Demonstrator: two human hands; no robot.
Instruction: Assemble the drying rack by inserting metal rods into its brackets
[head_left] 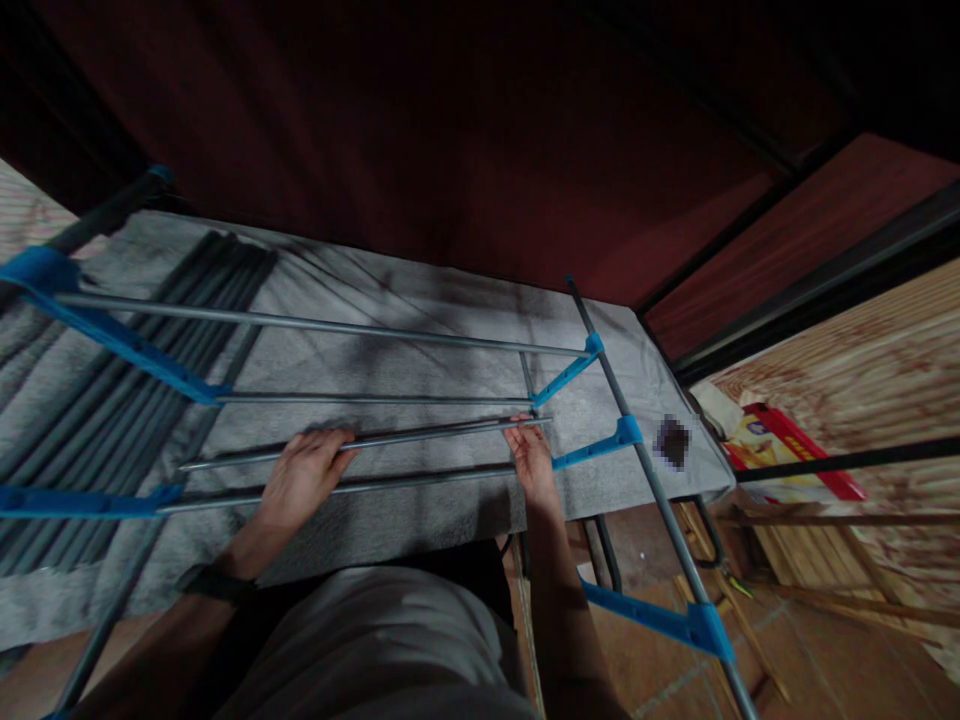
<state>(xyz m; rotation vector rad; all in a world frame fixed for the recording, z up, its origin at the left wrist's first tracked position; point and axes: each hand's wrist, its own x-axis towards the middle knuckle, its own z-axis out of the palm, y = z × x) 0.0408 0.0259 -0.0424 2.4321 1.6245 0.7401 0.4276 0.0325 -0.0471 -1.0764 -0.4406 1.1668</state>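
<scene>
A loose grey metal tube [427, 435] lies across both my hands. My left hand [307, 475] wraps round it toward its left end, and my right hand [532, 455] holds it with the fingers near its right end. Below it runs a second tube [420, 480], fixed between blue plastic brackets at the left [90, 502] and right [592, 447]. Two more crossbars, an upper tube [337, 327] and a middle tube [375, 399], span the frame beyond. Blue brackets clip onto long side poles, such as the right pole [660, 500].
Several dark grey tubes [202, 290] lie side by side at the left on the grey cloth-covered surface [450, 370]. A red and yellow package [780, 455] is at the right, beside dark metal bars. Wooden pieces [817, 570] stand over the tiled floor.
</scene>
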